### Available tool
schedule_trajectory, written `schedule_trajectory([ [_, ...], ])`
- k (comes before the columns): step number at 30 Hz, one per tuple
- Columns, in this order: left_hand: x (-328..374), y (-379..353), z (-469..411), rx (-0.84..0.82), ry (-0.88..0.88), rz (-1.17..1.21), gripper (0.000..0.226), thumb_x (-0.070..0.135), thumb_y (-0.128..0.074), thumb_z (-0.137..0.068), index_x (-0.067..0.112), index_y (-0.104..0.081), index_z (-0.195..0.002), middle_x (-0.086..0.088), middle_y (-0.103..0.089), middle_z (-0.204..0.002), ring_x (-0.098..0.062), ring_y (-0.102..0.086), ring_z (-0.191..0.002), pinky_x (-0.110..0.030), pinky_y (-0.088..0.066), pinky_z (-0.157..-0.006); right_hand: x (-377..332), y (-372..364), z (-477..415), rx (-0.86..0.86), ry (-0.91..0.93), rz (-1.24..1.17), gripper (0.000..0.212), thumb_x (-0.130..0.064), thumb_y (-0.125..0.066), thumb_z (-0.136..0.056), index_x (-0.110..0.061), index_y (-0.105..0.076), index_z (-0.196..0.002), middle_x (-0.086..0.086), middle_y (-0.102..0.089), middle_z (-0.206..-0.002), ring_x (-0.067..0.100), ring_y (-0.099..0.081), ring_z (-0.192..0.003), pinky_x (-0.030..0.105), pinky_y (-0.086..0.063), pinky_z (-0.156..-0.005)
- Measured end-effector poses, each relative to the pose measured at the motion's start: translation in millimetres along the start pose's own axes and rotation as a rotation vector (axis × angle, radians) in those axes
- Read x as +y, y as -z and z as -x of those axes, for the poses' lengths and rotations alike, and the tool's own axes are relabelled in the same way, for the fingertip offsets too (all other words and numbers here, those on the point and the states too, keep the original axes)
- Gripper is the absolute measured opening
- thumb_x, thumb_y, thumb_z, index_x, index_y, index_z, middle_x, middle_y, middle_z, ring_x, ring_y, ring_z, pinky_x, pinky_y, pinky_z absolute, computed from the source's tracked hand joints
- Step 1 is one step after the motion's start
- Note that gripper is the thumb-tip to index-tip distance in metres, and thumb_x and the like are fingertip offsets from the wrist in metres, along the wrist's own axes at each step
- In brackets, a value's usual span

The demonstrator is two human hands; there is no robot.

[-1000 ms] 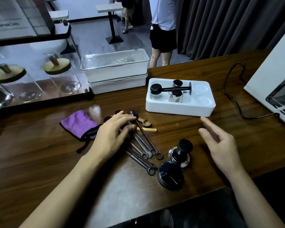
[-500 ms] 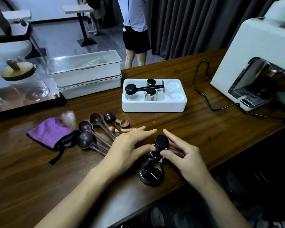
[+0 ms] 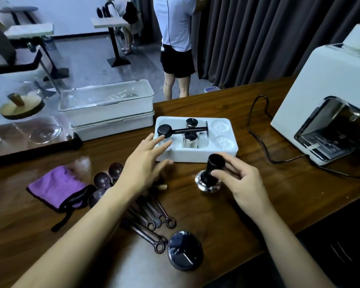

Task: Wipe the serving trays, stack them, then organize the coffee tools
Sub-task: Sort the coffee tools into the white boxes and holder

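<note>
My right hand grips the black handle of a coffee tamper, lifted just in front of the white foam organizer tray. In that tray lie a black scoop and two metal cups. My left hand hovers with fingers spread, fingertips at the tray's left front corner. Several dark measuring spoons lie on the table, partly under my left forearm. A black round distributor sits near the table's front edge. Two white serving trays stand stacked at the back left.
A purple cloth lies at the left. A white coffee machine with a black cable fills the right side. Glass jars with wooden lids sit at far left. A person stands beyond the table.
My right hand took the tamper off the distributor and carried it up toward the foam tray. My left hand left the spoons and moved to the tray's corner.
</note>
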State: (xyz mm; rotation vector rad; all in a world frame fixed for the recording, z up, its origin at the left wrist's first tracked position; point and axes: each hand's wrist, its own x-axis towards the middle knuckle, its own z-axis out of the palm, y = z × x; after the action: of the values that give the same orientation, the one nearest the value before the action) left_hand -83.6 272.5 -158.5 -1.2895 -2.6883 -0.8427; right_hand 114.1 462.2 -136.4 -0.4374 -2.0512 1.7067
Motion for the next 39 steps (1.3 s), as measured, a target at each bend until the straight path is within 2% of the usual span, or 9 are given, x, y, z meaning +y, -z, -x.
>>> schedule_trajectory([
  [5,10.5,-17.7,-20.3,-0.018,-0.091,-0.028,0.055,0.038,-0.065,-0.098,0.025,-0.052,-0.15,-0.002,-0.044,-0.158,-0.024,-0.028,-0.153,-0.045,-0.029,-0.123,-15.5,28.0,-52.7,0.112,0.086,0.005,0.046,0.001,-0.071,-0.088,-0.012,-0.065,-0.131,-0.008,-0.073,-0.119,0.004,-0.066,-0.114,0.018,-0.052,-0.094],
  [8,27.7,-25.6,-30.2,-0.024,-0.099,-0.015,0.055,0.042,-0.06,-0.101,0.031,-0.046,-0.153,0.003,-0.042,-0.159,-0.018,-0.029,-0.152,-0.038,-0.029,-0.123,-16.7,40.4,-85.6,0.175,0.108,0.041,0.044,-0.002,-0.07,-0.089,-0.012,-0.065,-0.132,-0.008,-0.071,-0.119,0.0,-0.066,-0.112,0.016,-0.052,-0.092],
  [13,37.7,-38.4,-35.2,0.035,-0.078,0.023,0.052,0.042,-0.057,-0.102,0.035,-0.047,-0.152,0.008,-0.043,-0.159,-0.014,-0.034,-0.15,-0.036,-0.039,-0.117,-6.6,48.5,-133.8,0.24,0.111,0.094,0.039,-0.008,-0.071,-0.09,-0.022,-0.067,-0.126,-0.022,-0.07,-0.108,-0.008,-0.065,-0.107,0.013,-0.051,-0.09],
  [15,31.5,-40.9,-32.9,0.049,-0.06,0.02,0.052,0.042,-0.057,-0.101,0.037,-0.047,-0.151,0.009,-0.043,-0.159,-0.013,-0.038,-0.148,-0.033,-0.043,-0.111,-3.3,48.4,-149.7,0.234,0.113,0.112,0.039,-0.009,-0.071,-0.09,-0.023,-0.067,-0.126,-0.023,-0.069,-0.108,-0.009,-0.064,-0.107,0.011,-0.05,-0.089],
  [19,21.7,-40.2,-29.4,0.071,-0.037,-0.003,0.051,0.042,-0.058,-0.1,0.04,-0.047,-0.15,0.015,-0.042,-0.159,-0.008,-0.041,-0.145,-0.021,-0.038,-0.106,3.2,45.6,-171.3,0.194,0.109,0.144,0.041,-0.011,-0.071,-0.09,-0.018,-0.066,-0.13,-0.012,-0.071,-0.118,-0.007,-0.063,-0.112,0.015,-0.051,-0.095],
  [22,16.0,-37.5,-26.9,0.09,-0.028,-0.027,0.052,0.038,-0.059,-0.1,0.037,-0.048,-0.151,0.014,-0.045,-0.157,-0.009,-0.047,-0.14,-0.019,-0.04,-0.101,7.5,42.1,-176.4,0.161,0.094,0.165,0.041,-0.012,-0.071,-0.09,-0.021,-0.066,-0.129,-0.016,-0.071,-0.116,-0.007,-0.063,-0.112,0.022,-0.051,-0.1],
  [25,14.4,-34.5,-26.7,0.124,-0.028,-0.02,0.055,0.027,-0.062,-0.101,0.029,-0.046,-0.153,0.012,-0.052,-0.151,-0.012,-0.059,-0.124,-0.02,-0.046,-0.085,9.7,40.7,-177.5,0.147,0.078,0.163,0.041,-0.012,-0.072,-0.09,-0.025,-0.066,-0.128,-0.018,-0.071,-0.114,-0.007,-0.063,-0.112,0.028,-0.052,-0.102],
  [28,15.2,-35.2,-28.1,0.149,-0.01,-0.03,0.056,0.025,-0.063,-0.101,0.028,-0.045,-0.154,0.009,-0.057,-0.146,-0.018,-0.065,-0.108,-0.023,-0.044,-0.073,9.8,42.2,-177.2,0.136,0.087,0.188,0.041,-0.013,-0.072,-0.089,-0.024,-0.067,-0.128,-0.018,-0.071,-0.113,-0.006,-0.063,-0.112,0.03,-0.052,-0.102],
  [39,14.3,-36.0,-28.5,0.142,0.051,-0.032,0.054,0.029,-0.063,-0.1,0.035,-0.046,-0.151,0.013,-0.061,-0.138,-0.016,-0.066,-0.102,-0.024,-0.043,-0.074,14.5,49.4,-173.0,0.121,0.103,0.255,0.042,-0.02,-0.072,-0.089,-0.028,-0.067,-0.129,-0.017,-0.071,-0.115,-0.007,-0.063,-0.112,0.03,-0.052,-0.102],
])
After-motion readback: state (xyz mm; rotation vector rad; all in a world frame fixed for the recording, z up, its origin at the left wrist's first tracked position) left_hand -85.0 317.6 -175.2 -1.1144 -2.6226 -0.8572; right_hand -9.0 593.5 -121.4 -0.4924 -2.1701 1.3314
